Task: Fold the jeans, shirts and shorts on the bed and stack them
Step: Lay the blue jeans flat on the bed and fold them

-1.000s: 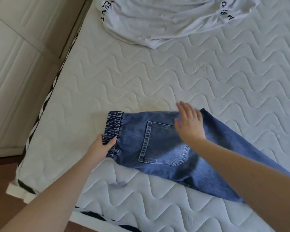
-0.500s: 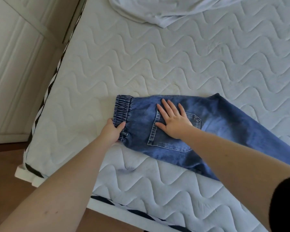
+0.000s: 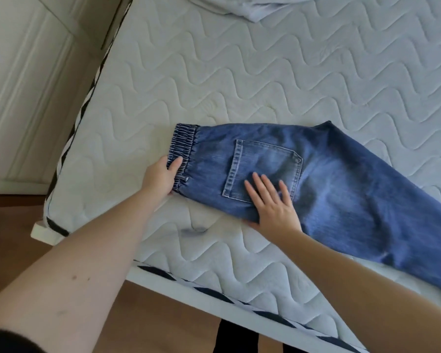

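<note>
Left hand grasps the elastic waistband of the blue denim jeans; right hand lies flat, fingers released, on their back pocket.

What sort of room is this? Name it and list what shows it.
Most likely a bedroom: a bare quilted mattress on a white bed frame, jeans spread on it for folding, and white panelled doors, perhaps a wardrobe, beside it.

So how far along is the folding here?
Early. Done: the jeans lie folded in half lengthwise. In hand: left hand grips the waistband, right hand presses flat by the pocket. Left: folding them shorter, the pale garment, stacking.
</note>
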`<state>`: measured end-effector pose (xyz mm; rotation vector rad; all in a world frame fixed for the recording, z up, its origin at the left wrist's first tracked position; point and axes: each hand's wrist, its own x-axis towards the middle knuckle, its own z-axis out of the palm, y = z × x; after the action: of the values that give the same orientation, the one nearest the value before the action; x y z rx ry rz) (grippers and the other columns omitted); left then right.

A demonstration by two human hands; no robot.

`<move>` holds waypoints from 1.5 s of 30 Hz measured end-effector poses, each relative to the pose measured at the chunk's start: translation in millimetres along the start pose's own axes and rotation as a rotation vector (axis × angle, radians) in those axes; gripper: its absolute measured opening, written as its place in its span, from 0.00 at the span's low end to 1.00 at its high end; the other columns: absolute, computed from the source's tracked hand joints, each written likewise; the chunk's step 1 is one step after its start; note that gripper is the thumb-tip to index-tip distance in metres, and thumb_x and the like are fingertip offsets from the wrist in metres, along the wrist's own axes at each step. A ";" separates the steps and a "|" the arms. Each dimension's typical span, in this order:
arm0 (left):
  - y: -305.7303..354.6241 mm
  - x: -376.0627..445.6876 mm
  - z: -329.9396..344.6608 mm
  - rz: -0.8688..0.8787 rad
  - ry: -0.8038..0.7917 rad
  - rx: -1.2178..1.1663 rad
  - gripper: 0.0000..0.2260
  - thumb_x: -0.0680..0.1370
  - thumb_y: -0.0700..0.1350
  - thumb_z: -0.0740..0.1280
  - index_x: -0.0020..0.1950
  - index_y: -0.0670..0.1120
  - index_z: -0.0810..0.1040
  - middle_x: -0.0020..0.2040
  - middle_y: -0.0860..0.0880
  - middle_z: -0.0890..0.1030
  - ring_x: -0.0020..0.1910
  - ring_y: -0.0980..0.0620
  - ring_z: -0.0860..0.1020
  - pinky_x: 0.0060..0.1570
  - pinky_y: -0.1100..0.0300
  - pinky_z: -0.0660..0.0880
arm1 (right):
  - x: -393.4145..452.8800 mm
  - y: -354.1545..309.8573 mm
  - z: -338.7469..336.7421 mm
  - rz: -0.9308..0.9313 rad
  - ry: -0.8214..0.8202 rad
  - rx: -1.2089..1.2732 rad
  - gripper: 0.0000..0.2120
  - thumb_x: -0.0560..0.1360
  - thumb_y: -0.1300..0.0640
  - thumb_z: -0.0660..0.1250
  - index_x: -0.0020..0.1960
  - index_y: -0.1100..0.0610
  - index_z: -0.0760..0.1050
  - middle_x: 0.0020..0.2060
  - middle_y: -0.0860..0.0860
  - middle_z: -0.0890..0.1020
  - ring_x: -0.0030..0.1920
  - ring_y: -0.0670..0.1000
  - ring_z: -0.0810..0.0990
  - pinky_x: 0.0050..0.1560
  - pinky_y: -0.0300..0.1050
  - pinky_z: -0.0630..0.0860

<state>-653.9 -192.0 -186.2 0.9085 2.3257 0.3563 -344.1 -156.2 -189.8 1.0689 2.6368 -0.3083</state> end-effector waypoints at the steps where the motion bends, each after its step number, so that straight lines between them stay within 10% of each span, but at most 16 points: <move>1: -4.7 -1.3 -3.8 0.000 0.028 0.020 0.22 0.81 0.60 0.58 0.63 0.44 0.77 0.56 0.39 0.82 0.55 0.38 0.78 0.49 0.55 0.70 | -6.9 8.6 1.3 0.014 -0.005 -0.015 0.49 0.70 0.36 0.68 0.80 0.53 0.48 0.80 0.53 0.51 0.79 0.54 0.51 0.77 0.61 0.43; 7: -7.4 -25.9 -7.9 -0.087 0.191 0.071 0.20 0.81 0.56 0.60 0.63 0.40 0.71 0.58 0.36 0.77 0.55 0.34 0.76 0.51 0.47 0.72 | -69.7 53.5 17.3 0.067 -0.021 -0.034 0.46 0.71 0.42 0.71 0.80 0.53 0.51 0.79 0.54 0.56 0.78 0.54 0.57 0.75 0.65 0.51; 11: 23.6 -71.2 12.6 0.351 0.346 0.340 0.20 0.80 0.47 0.63 0.70 0.40 0.70 0.66 0.37 0.72 0.64 0.36 0.71 0.59 0.41 0.71 | -86.3 52.4 18.6 0.136 -0.011 -0.008 0.41 0.74 0.45 0.66 0.80 0.53 0.51 0.79 0.53 0.56 0.78 0.54 0.55 0.76 0.64 0.49; 16: 78.6 -137.4 75.8 0.785 0.071 0.394 0.20 0.75 0.41 0.68 0.67 0.44 0.76 0.69 0.41 0.74 0.69 0.39 0.72 0.64 0.43 0.71 | -114.2 62.1 11.9 0.248 -0.031 0.066 0.40 0.73 0.49 0.67 0.80 0.53 0.52 0.79 0.53 0.56 0.79 0.55 0.53 0.76 0.62 0.50; 22: 139.3 -194.9 138.8 0.912 -0.229 0.402 0.20 0.69 0.37 0.74 0.62 0.44 0.81 0.63 0.41 0.79 0.61 0.41 0.78 0.57 0.47 0.76 | -182.2 128.8 11.4 0.474 -0.152 0.097 0.41 0.78 0.45 0.62 0.80 0.50 0.39 0.80 0.51 0.43 0.79 0.53 0.39 0.76 0.58 0.35; 33: 259.8 -275.0 253.2 1.174 -0.464 0.624 0.29 0.80 0.45 0.58 0.80 0.54 0.53 0.80 0.49 0.52 0.78 0.50 0.53 0.73 0.54 0.53 | -359.9 248.9 32.9 1.042 -0.019 0.287 0.34 0.81 0.40 0.52 0.79 0.46 0.38 0.79 0.48 0.40 0.78 0.49 0.36 0.76 0.56 0.34; 39: 304.5 -310.0 310.2 1.198 -0.392 0.801 0.37 0.79 0.46 0.63 0.80 0.53 0.42 0.80 0.48 0.46 0.78 0.47 0.49 0.75 0.51 0.52 | -413.9 272.8 57.7 1.614 0.102 0.873 0.53 0.68 0.27 0.64 0.79 0.53 0.46 0.78 0.55 0.54 0.76 0.57 0.56 0.74 0.58 0.57; 45: 341.0 -319.3 347.4 1.198 -0.231 1.020 0.39 0.79 0.42 0.62 0.79 0.53 0.38 0.79 0.44 0.49 0.76 0.43 0.55 0.71 0.45 0.59 | -410.0 272.1 66.2 1.831 0.404 1.964 0.34 0.69 0.40 0.75 0.67 0.53 0.67 0.61 0.56 0.78 0.51 0.56 0.80 0.40 0.50 0.81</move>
<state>-73.5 -152.8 -163.1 2.5982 1.3813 -0.5386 141.2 -248.9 -140.2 3.1052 -0.4147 -2.0418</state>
